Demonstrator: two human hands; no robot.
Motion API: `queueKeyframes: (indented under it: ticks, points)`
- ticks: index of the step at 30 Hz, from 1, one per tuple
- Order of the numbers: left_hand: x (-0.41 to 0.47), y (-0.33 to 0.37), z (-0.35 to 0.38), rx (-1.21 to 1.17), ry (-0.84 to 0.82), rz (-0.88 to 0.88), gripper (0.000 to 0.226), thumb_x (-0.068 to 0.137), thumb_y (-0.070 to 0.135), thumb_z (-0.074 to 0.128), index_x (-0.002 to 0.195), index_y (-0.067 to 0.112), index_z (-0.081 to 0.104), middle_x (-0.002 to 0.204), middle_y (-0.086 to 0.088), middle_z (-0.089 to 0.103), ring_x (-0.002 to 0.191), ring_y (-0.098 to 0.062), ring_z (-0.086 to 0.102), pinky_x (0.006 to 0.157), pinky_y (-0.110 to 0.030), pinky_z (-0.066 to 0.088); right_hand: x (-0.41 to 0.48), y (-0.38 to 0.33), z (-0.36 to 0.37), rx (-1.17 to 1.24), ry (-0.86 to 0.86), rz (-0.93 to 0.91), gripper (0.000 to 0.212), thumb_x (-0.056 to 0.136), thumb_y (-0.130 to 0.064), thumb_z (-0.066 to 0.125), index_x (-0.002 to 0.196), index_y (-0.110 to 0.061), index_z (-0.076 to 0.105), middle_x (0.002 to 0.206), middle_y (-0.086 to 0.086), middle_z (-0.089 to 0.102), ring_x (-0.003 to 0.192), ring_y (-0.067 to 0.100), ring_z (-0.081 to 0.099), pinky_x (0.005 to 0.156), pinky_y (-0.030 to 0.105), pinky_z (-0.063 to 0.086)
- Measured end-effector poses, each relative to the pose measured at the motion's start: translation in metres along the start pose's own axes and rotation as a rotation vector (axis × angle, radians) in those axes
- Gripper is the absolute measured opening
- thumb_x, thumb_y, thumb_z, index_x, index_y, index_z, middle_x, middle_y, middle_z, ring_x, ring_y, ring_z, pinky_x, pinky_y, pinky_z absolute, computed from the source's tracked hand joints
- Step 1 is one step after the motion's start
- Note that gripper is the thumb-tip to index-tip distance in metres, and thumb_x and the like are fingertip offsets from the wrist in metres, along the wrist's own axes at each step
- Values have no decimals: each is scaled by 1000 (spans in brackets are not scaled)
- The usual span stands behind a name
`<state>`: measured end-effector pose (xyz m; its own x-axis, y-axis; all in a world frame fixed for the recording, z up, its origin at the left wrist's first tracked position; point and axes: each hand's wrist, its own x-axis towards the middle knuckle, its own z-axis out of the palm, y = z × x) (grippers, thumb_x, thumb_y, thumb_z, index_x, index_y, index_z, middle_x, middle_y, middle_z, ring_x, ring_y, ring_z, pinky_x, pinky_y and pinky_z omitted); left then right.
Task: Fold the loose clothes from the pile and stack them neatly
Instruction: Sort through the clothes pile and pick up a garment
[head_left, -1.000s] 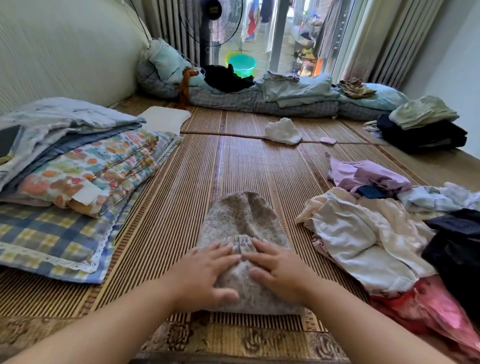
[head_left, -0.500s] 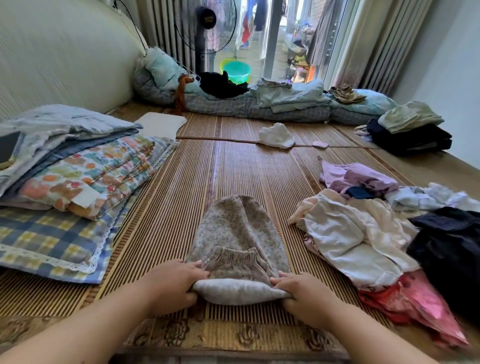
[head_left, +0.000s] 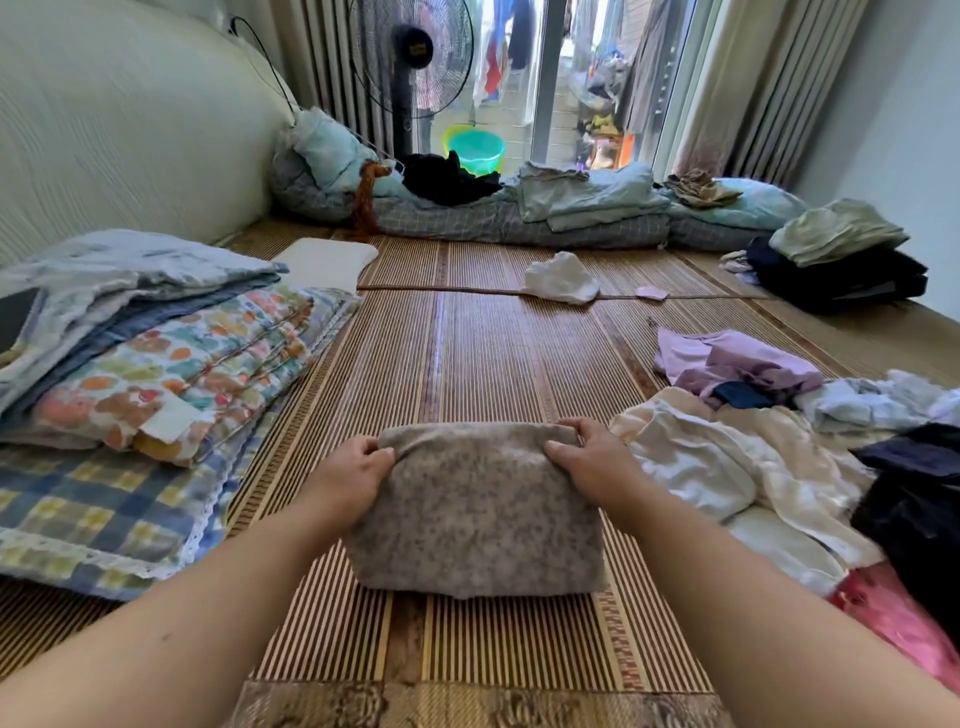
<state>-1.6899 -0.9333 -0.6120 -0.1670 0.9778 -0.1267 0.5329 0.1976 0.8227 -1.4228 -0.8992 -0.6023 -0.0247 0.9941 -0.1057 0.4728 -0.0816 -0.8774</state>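
A beige speckled garment (head_left: 475, 514) lies folded into a compact rectangle on the bamboo mat (head_left: 467, 353) in front of me. My left hand (head_left: 353, 475) grips its far left corner and my right hand (head_left: 589, 460) grips its far right corner, fingers curled over the folded edge. The loose pile (head_left: 769, 467) of cream, lilac, pale blue, black and pink clothes lies just right of my right hand. A folded stack (head_left: 841, 260), green on top of black, sits at the far right.
Folded floral and blue bedding (head_left: 156, 364) on a checked pillow (head_left: 88, 525) fills the left side. A small white garment (head_left: 561, 278) lies on the mat further ahead. Rolled bedding (head_left: 519, 218), a standing fan (head_left: 410, 52) and a green basin (head_left: 475, 150) line the far end.
Both hands took the near edge of the beige garment and carried it forward over the far half. The long piece is now a short folded rectangle.
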Motion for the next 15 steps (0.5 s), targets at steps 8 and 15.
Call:
queueKeyframes:
  ticks: [8, 15]
  points:
    - [14, -16, 32, 688, -145, 263, 74, 84, 60, 53, 146, 49, 14, 159, 10, 9, 147, -18, 9, 115, -57, 10, 11, 24, 24, -529, -90, -144, 63, 92, -27, 56, 149, -33, 29, 155, -4, 29, 139, 19, 31, 111, 39, 30]
    - [8, -27, 72, 918, -401, 221, 94, 70, 79, 48, 142, 57, -7, 160, 3, -16, 146, -30, -15, 112, -60, -7, -7, 51, 54, -963, -533, -176, 97, 74, -67, 55, 145, -52, -10, 161, -6, -15, 148, 25, -10, 116, 53, 2]
